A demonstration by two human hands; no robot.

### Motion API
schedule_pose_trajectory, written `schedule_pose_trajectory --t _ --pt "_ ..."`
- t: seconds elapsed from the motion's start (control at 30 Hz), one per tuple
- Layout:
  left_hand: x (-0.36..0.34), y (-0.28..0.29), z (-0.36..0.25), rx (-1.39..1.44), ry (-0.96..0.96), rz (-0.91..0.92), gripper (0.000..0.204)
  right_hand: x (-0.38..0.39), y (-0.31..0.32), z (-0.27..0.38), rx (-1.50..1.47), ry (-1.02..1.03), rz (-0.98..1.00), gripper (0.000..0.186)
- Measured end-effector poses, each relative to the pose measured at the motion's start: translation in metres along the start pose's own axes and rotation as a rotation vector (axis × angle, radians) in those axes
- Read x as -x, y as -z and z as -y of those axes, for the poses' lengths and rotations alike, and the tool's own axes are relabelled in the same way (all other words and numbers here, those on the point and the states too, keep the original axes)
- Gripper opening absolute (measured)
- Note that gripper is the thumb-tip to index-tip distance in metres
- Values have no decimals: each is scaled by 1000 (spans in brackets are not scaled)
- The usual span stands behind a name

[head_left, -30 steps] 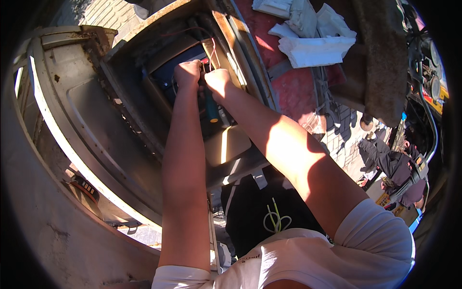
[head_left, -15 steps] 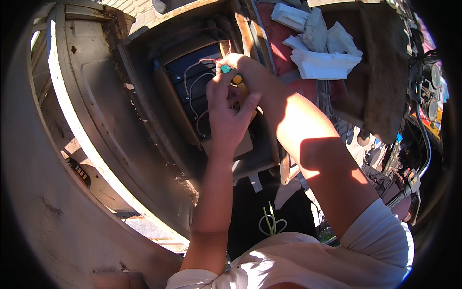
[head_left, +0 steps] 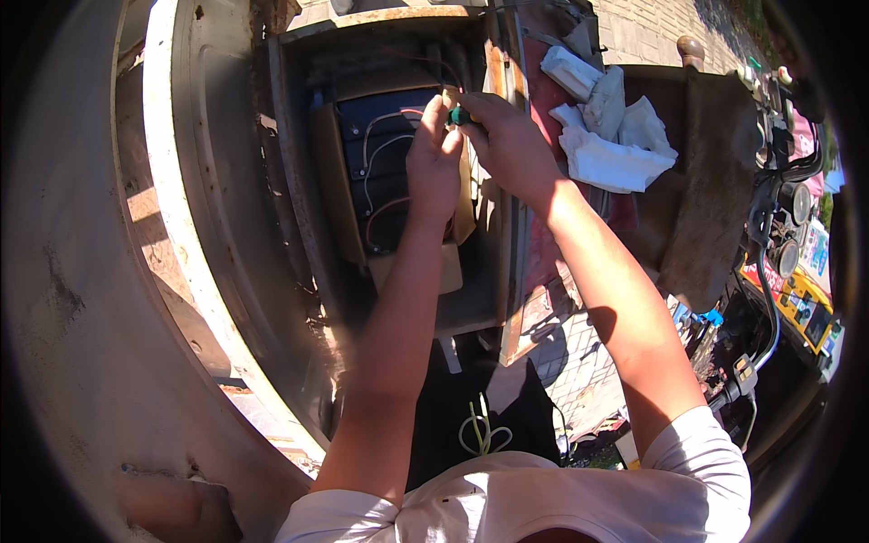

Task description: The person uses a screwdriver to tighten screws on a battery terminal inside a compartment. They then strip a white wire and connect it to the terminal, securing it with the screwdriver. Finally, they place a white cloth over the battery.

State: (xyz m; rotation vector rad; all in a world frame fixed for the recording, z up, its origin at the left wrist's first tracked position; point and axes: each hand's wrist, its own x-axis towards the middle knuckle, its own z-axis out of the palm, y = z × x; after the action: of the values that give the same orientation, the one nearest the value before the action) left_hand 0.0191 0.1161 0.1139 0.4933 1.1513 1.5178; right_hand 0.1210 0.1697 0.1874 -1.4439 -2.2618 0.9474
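Observation:
Dark batteries [head_left: 376, 149] sit in a cardboard box [head_left: 337, 181] inside a rusty metal compartment, joined by red and white wires [head_left: 367, 172]. Over the box's far right corner my two hands meet. My right hand [head_left: 507, 136] is closed around a screwdriver [head_left: 460, 117] with a green and yellow handle; its tip is hidden. My left hand [head_left: 434, 172] is pinched against the screwdriver's front end, beside a tan piece [head_left: 450, 96] at the corner. Whatever lies between the left fingers is hidden. A thin red wire runs to that corner.
White foam pieces [head_left: 615, 136] lie on a red surface right of the compartment. A brown seat-like panel [head_left: 711, 181] and handlebars [head_left: 769, 335] are farther right. At left runs a worn pale metal frame [head_left: 167, 181]. Pale looped wires [head_left: 484, 430] are near my body.
My right hand has swung from across the left hand to its right side, turning the screwdriver's handle rightward. Both hands sit slightly farther right in view, and the view itself has shifted.

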Motion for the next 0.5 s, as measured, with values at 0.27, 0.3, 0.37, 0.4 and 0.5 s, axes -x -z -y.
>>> schedule_pose_trajectory --t 0.27,0.3,0.37,0.4,0.5 --pt "-16 2 49 1372 645 126 36 -9 -14 6 581 41 62 27" --pt "-17 1 54 1234 671 20 38 -9 -14 6 514 260 -53 29" --pt "-16 5 59 1139 607 23 41 -9 -13 4 521 248 173 29" --pt "-16 6 61 1191 589 33 39 -8 -12 3 540 198 307 29" --pt "-16 8 68 1260 589 71 36 -10 -11 -1 638 58 243 30"
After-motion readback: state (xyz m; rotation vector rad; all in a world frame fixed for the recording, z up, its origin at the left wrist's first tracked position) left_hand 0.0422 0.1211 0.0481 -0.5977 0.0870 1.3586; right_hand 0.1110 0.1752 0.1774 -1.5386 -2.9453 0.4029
